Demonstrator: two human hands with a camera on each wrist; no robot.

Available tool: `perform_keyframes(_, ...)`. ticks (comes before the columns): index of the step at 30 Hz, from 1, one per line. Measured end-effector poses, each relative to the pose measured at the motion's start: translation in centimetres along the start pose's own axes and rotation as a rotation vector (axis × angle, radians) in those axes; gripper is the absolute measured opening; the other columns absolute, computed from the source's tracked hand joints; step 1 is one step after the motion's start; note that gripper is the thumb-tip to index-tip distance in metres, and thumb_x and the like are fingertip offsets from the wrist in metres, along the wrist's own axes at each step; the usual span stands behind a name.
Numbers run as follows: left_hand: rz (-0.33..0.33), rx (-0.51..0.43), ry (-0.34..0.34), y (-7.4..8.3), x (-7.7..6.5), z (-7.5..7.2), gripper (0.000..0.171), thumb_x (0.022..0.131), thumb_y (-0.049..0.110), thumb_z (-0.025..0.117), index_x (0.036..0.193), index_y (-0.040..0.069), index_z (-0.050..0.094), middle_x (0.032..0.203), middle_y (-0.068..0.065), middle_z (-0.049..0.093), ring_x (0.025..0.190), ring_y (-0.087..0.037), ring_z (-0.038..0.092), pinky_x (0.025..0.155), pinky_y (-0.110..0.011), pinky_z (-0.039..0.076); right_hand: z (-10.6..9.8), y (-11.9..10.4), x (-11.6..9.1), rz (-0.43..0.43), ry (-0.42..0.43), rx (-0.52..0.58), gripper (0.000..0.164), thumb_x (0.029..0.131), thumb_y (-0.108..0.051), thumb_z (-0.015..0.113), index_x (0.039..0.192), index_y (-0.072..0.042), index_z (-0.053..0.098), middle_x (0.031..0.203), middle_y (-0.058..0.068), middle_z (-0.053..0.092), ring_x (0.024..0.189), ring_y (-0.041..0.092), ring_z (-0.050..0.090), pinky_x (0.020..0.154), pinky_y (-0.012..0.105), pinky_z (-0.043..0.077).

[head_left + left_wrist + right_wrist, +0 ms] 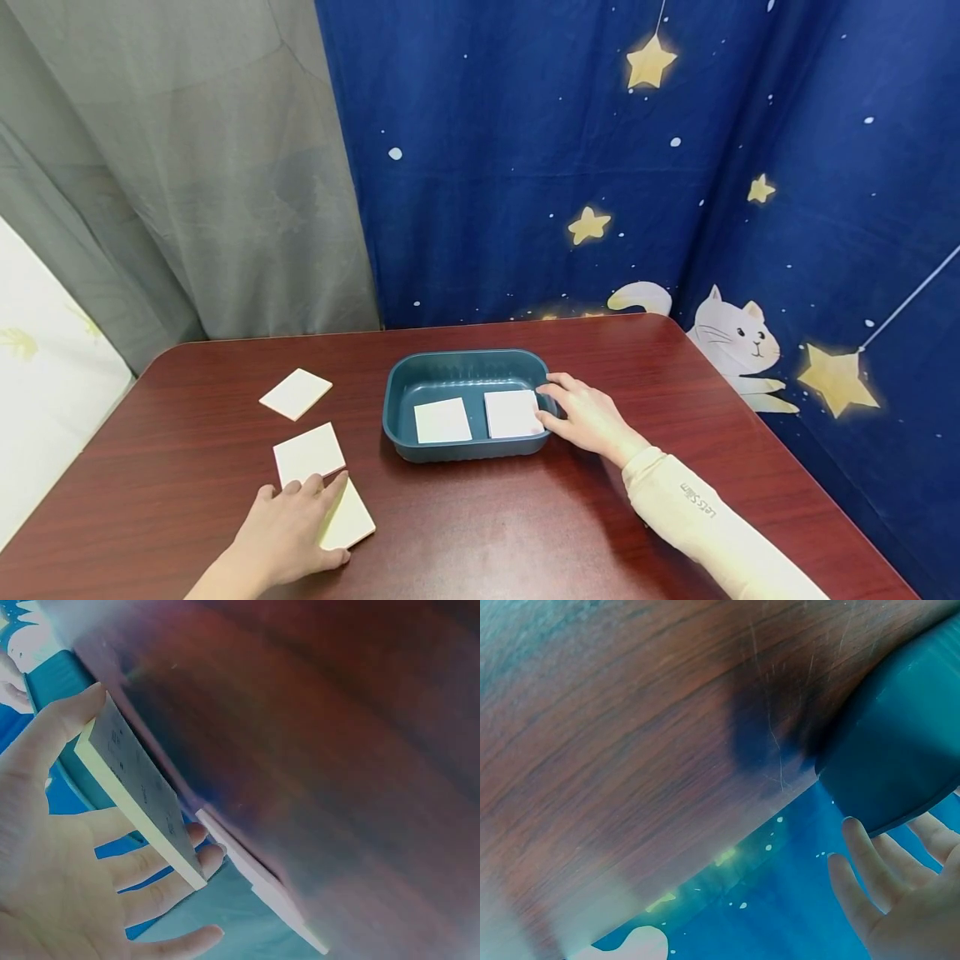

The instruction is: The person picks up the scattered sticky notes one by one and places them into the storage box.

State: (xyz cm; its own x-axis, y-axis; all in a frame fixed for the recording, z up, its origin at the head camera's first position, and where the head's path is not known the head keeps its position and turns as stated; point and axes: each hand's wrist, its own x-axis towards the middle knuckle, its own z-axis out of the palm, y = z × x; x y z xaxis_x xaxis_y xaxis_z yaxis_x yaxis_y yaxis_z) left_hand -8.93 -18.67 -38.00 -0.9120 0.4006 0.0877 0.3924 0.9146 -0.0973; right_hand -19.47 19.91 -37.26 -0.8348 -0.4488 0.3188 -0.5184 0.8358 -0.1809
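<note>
My left hand [288, 529] holds a pale yellow sticky note pad [351, 515] at the front left. In the left wrist view its thumb is at one end of the pad [146, 787] and fingers at the other; the grey underside shows printed marks. Just beyond lies a second pale pad [309, 452], partly behind the fingertips. My right hand [588, 417] is at the right end of a teal plastic bin [468, 453], fingers reaching over the rim. Inside the bin are a whitish pad [442, 421] and, near the right fingers, a white-pink pad [513, 414].
Farther back on the left lies another pale pad [296, 394]. The reddish-brown table [465, 533] has rounded back corners. Behind it hang a grey curtain [247, 183] and a blue star-patterned curtain [510, 167].
</note>
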Motion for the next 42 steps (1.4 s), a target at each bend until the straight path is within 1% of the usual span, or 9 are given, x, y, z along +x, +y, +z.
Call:
perform_keyframes(3, 0.008, -0.002, 0.005, 0.0, -0.1, -0.4, 0.085, 0.050, 0.060, 0.069, 0.117, 0.010, 0.055, 0.089, 0.000, 0.053, 0.074, -0.022, 0.053, 0.060, -0.043, 0.037, 0.0, 0.0, 0.0, 0.000, 0.000, -0.002, 0.037, 0.081, -0.037, 0.060, 0.110, -0.014, 0.062, 0.116, 0.009, 0.052, 0.098, 0.022, 0.054, 0.071, 0.041, 0.046)
perform_keyframes(8, 0.027, -0.033, 0.021, 0.2, -0.1, -1.3, 0.082, 0.052, 0.058, 0.069, 0.117, 0.010, 0.056, 0.088, 0.002, 0.051, 0.073, -0.020, 0.053, 0.062, -0.040, 0.038, 0.0, 0.0, -0.1, 0.003, -0.004, 0.009, 0.037, 0.081, -0.036, 0.060, 0.110, -0.013, 0.061, 0.116, 0.009, 0.051, 0.098, 0.022, 0.054, 0.072, 0.042, 0.046)
perform_keyframes(13, 0.053, -0.069, 0.036, 0.4, 0.2, -2.3, 0.078, 0.056, 0.057, 0.069, 0.117, 0.011, 0.056, 0.088, 0.003, 0.052, 0.071, -0.018, 0.054, 0.060, -0.037, 0.040, 0.0, 0.0, -0.1, 0.008, -0.007, 0.012, 0.037, 0.081, -0.037, 0.060, 0.110, -0.013, 0.062, 0.116, 0.009, 0.051, 0.099, 0.022, 0.053, 0.072, 0.042, 0.046)
perform_keyframes(21, 0.056, -0.074, 0.056, 0.5, 0.8, -3.5, 0.075, 0.058, 0.058, 0.067, 0.117, 0.014, 0.056, 0.087, 0.003, 0.053, 0.068, -0.015, 0.051, 0.062, -0.040, 0.040, 0.1, 0.1, -0.1, 0.005, 0.001, 0.015, 0.037, 0.081, -0.037, 0.060, 0.110, -0.013, 0.061, 0.116, 0.010, 0.051, 0.098, 0.022, 0.054, 0.072, 0.042, 0.046)
perform_keyframes(31, 0.092, -0.082, 0.094, 0.6, 1.6, -4.6, 0.072, 0.059, 0.056, 0.067, 0.118, 0.015, 0.055, 0.091, 0.003, 0.054, 0.069, -0.018, 0.051, 0.064, -0.044, 0.040, 0.2, 0.2, -0.1, 0.003, 0.002, 0.024, 0.039, 0.082, -0.037, 0.059, 0.111, -0.012, 0.061, 0.117, 0.010, 0.051, 0.099, 0.022, 0.053, 0.072, 0.042, 0.046)
perform_keyframes(38, 0.102, -0.087, 0.127, 0.9, 2.3, -5.5, 0.072, 0.061, 0.054, 0.066, 0.120, 0.015, 0.054, 0.091, 0.004, 0.053, 0.074, -0.014, 0.050, 0.064, -0.042, 0.038, 0.3, 0.3, -0.1, 0.005, 0.007, 0.022, 0.037, 0.081, -0.036, 0.060, 0.110, -0.013, 0.061, 0.117, 0.009, 0.051, 0.099, 0.021, 0.054, 0.072, 0.041, 0.046)
perform_keyframes(42, 0.111, -0.084, 0.142, 1.1, 2.8, -6.1, 0.073, 0.061, 0.054, 0.066, 0.122, 0.015, 0.053, 0.091, 0.004, 0.052, 0.074, -0.018, 0.051, 0.064, -0.041, 0.039, 0.3, 0.2, 0.0, 0.006, 0.011, 0.025, 0.037, 0.081, -0.036, 0.060, 0.110, -0.013, 0.061, 0.117, 0.009, 0.051, 0.099, 0.021, 0.054, 0.072, 0.041, 0.046)
